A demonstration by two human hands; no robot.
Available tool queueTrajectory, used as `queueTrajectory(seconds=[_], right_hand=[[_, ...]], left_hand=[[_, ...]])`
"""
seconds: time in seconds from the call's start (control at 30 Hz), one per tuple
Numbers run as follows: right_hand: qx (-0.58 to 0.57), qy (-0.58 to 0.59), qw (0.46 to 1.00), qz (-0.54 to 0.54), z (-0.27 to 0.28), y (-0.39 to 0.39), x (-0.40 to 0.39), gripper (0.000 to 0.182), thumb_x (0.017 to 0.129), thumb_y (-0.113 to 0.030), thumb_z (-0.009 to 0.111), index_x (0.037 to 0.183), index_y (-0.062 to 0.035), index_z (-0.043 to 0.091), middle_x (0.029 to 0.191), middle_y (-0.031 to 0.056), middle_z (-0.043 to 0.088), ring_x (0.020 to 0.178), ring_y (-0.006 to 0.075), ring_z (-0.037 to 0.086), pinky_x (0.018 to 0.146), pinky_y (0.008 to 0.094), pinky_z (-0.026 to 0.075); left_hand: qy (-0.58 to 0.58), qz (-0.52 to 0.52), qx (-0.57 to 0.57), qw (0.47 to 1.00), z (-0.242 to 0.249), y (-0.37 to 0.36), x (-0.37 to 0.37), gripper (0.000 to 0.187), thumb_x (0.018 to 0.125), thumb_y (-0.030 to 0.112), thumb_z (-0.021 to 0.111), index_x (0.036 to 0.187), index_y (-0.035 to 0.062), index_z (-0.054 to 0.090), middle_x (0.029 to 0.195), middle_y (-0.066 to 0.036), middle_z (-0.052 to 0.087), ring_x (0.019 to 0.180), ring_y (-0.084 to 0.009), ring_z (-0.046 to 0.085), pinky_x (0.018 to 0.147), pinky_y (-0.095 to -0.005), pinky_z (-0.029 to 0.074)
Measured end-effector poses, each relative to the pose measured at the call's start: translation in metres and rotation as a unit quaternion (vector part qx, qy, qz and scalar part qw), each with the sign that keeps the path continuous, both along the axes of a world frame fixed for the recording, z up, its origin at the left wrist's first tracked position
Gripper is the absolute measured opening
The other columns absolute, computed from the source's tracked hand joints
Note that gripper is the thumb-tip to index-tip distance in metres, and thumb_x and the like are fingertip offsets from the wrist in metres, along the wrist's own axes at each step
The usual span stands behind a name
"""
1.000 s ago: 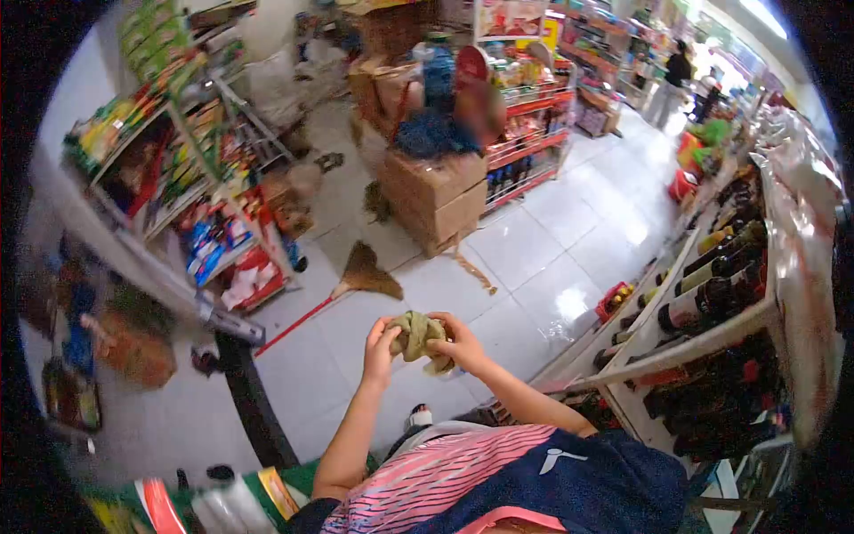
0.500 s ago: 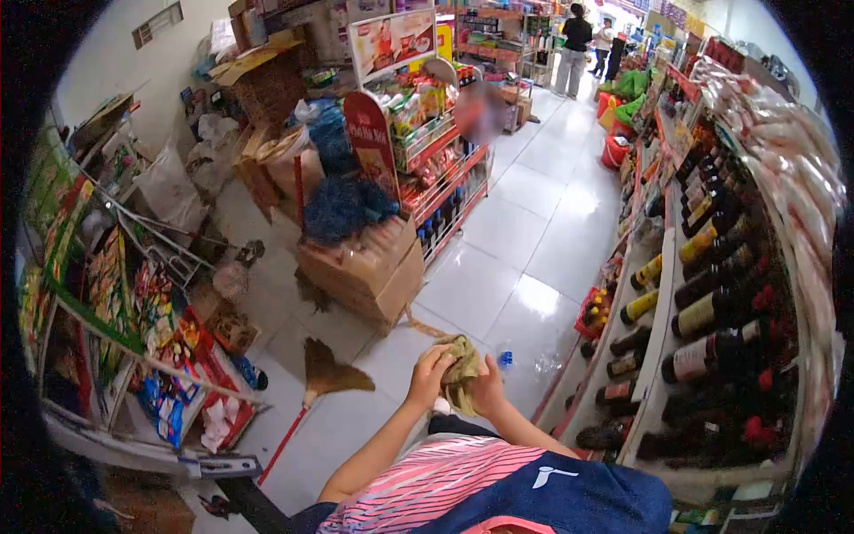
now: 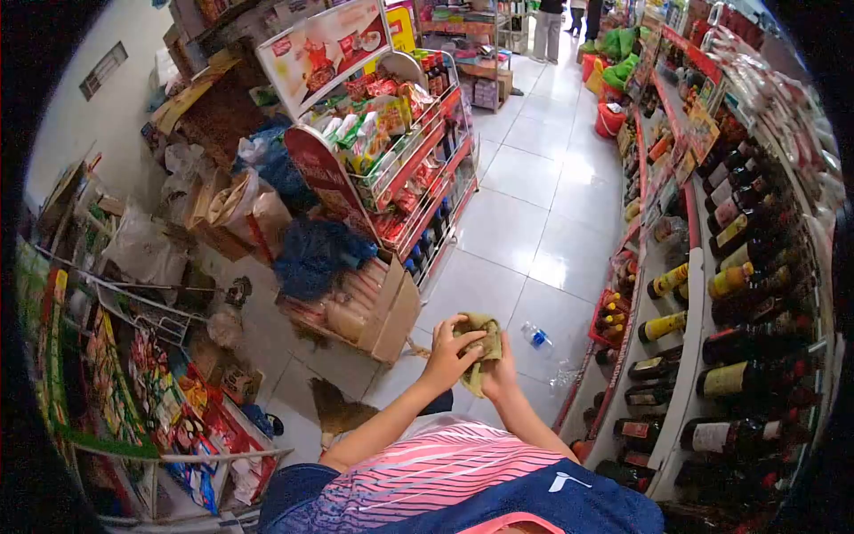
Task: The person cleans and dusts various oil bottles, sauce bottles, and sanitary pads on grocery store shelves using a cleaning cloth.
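A crumpled olive-green cloth (image 3: 482, 327) is held in front of my body between both hands. My left hand (image 3: 449, 353) grips it from the left, with fingers bent over its face. From the other side my right hand (image 3: 501, 369) is closed around the cloth's right edge; some of its fingers are hidden behind the fabric. A fold of the cloth hangs down between the two palms. On the tiles just beyond my right hand lies a clear plastic bottle (image 3: 536, 335) with a blue label, touched by neither hand.
Shelves of dark bottles (image 3: 729, 378) run along my right. Ahead on the left are an open cardboard box (image 3: 391, 307) and a snack rack (image 3: 391, 169). A broom head (image 3: 338, 411) lies beside my left arm. Red buckets (image 3: 609, 120) and standing people (image 3: 548, 31) are farther off.
My view has moved forward and tilted down, so the rack and box look nearer. Both hands keep the cloth, and the left fingers now spread over its face.
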State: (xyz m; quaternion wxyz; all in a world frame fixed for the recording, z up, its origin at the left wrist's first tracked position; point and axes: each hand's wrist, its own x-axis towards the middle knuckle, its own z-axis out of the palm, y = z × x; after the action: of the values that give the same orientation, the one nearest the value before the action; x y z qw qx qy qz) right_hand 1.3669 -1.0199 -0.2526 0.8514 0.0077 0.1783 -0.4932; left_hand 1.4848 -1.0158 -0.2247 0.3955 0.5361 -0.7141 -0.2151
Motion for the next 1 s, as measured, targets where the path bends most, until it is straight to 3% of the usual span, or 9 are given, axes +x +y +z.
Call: queueTrajectory(seconds=[0.1, 0.3, 0.47, 0.57, 0.77, 0.87, 0.93, 0.97, 1.0], right_hand=[[-0.014, -0.006, 1.0, 0.006, -0.006, -0.044, 0.015, 0.041, 0.087, -0.037, 0.033, 0.116, -0.0095, 0.043, 0.113, 0.0087, 0.048, 0.103, 0.0234, 0.046, 0.09, 0.0403, 0.035], [-0.054, 0.032, 0.993, 0.103, -0.021, -0.177, 0.064, 0.041, 0.087, -0.037, 0.036, 0.116, -0.0092, 0.043, 0.112, 0.0081, 0.049, 0.099, 0.0232, 0.048, 0.086, 0.0397, 0.039], [-0.139, 0.111, 0.978, 0.113, 0.024, -0.284, 0.109, 0.042, 0.086, -0.038, 0.037, 0.12, -0.0114, 0.038, 0.114, 0.0056, 0.046, 0.101, 0.0208, 0.046, 0.087, 0.0373, 0.037], [-0.13, 0.114, 0.966, 0.193, 0.061, -0.329, 0.132, 0.042, 0.087, -0.037, 0.037, 0.121, -0.013, 0.035, 0.115, 0.0044, 0.045, 0.104, 0.0194, 0.044, 0.09, 0.0354, 0.034], [-0.286, 0.111, 0.94, 0.151, 0.085, -0.433, 0.176, 0.037, 0.084, -0.029, 0.043, 0.114, -0.0075, 0.04, 0.112, 0.0089, 0.047, 0.1, 0.0215, 0.047, 0.086, 0.0344, 0.038], [-0.354, 0.144, 0.92, 0.083, 0.126, -0.5, 0.198, 0.039, 0.078, -0.022, 0.051, 0.111, -0.0035, 0.04, 0.105, 0.0109, 0.049, 0.098, 0.0222, 0.049, 0.085, 0.0368, 0.04], [-0.404, 0.188, 0.895, -0.023, 0.15, -0.554, 0.217, 0.041, 0.077, -0.017, 0.052, 0.113, -0.0025, 0.038, 0.106, 0.0105, 0.048, 0.096, 0.0215, 0.05, 0.084, 0.0347, 0.041], [-0.409, 0.165, 0.897, -0.004, 0.172, -0.576, 0.217, 0.042, 0.076, -0.014, 0.053, 0.114, -0.0015, 0.037, 0.107, 0.0106, 0.047, 0.096, 0.0216, 0.05, 0.083, 0.033, 0.041], [-0.441, 0.2, 0.866, -0.123, 0.179, -0.611, 0.231, 0.043, 0.072, -0.008, 0.058, 0.111, -0.0037, 0.04, 0.103, 0.0093, 0.048, 0.092, 0.0201, 0.051, 0.08, 0.0294, 0.042]], left_hand=[[0.055, 0.016, 0.001, 0.998, -0.008, -0.051, 0.013, 0.033, 0.068, 0.015, 0.06, 0.101, 0.015, 0.055, 0.111, -0.014, 0.039, 0.107, -0.0328, 0.031, 0.093, -0.0408, 0.025], [0.146, -0.004, 0.058, 0.988, 0.001, -0.181, 0.077, 0.042, 0.064, 0.008, 0.061, 0.105, 0.0068, 0.049, 0.106, -0.013, 0.046, 0.099, -0.0279, 0.046, 0.083, -0.0319, 0.038], [0.061, 0.057, -0.101, 0.991, 0.033, -0.276, 0.123, 0.034, 0.063, 0.004, 0.061, 0.095, 0.0041, 0.051, 0.094, -0.011, 0.05, 0.089, -0.0292, 0.049, 0.078, -0.0349, 0.04], [0.018, 0.103, -0.161, 0.981, 0.041, -0.319, 0.148, 0.031, 0.062, 0.003, 0.06, 0.092, 0.0059, 0.052, 0.094, -0.009, 0.051, 0.09, -0.0275, 0.048, 0.078, -0.0359, 0.04], [-0.102, 0.048, -0.228, 0.967, 0.092, -0.368, 0.193, 0.034, 0.06, 0.003, 0.062, 0.093, 0.0071, 0.054, 0.094, -0.009, 0.054, 0.092, -0.0274, 0.049, 0.081, -0.038, 0.038], [-0.105, 0.214, -0.293, 0.926, 0.125, -0.373, 0.237, 0.038, 0.064, 0.007, 0.063, 0.1, 0.0091, 0.053, 0.1, -0.011, 0.049, 0.094, -0.0276, 0.046, 0.084, -0.037, 0.034], [-0.16, 0.401, -0.359, 0.827, 0.133, -0.375, 0.275, 0.044, 0.07, 0.007, 0.06, 0.111, 0.0058, 0.044, 0.108, -0.014, 0.044, 0.101, -0.0278, 0.041, 0.087, -0.0383, 0.031], [-0.116, 0.477, -0.353, 0.797, 0.143, -0.378, 0.286, 0.048, 0.074, 0.007, 0.057, 0.117, 0.0044, 0.036, 0.11, -0.013, 0.044, 0.105, -0.0274, 0.038, 0.09, -0.0398, 0.028], [-0.057, 0.517, -0.387, 0.761, 0.149, -0.385, 0.304, 0.052, 0.076, 0.01, 0.056, 0.121, 0.0041, 0.032, 0.112, -0.013, 0.043, 0.107, -0.0266, 0.038, 0.092, -0.0386, 0.028]])
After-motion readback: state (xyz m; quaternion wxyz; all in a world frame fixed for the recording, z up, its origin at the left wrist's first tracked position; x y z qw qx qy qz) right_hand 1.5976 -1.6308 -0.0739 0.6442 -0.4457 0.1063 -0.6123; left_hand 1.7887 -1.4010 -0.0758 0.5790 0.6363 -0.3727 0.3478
